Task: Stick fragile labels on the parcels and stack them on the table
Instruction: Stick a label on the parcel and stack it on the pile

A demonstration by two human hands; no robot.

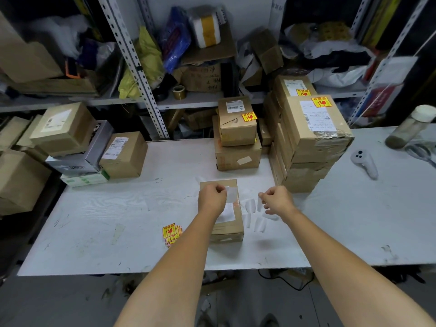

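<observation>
Labelled brown cardboard parcels (316,128) are standing stacked. Left hand (211,197) is pinching a white sticker (232,193) over a small brown box (230,226), right hand (277,197) is pinching a white backing strip (260,201), and unlabelled cardboard boxes (125,154) are waiting.

Parcel (227,232): most of the top is hidden under your left grip (212,197) and forearm.
White slip (231,194) in that grip: printed side not shown.
Right grip (277,199): seems to pinch a pale strip (260,204), blurred.
Label sheaf (169,232): right edge behind your forearm.
Shipping print: too small to read.
Counter (118,220): cut off at right.
</observation>
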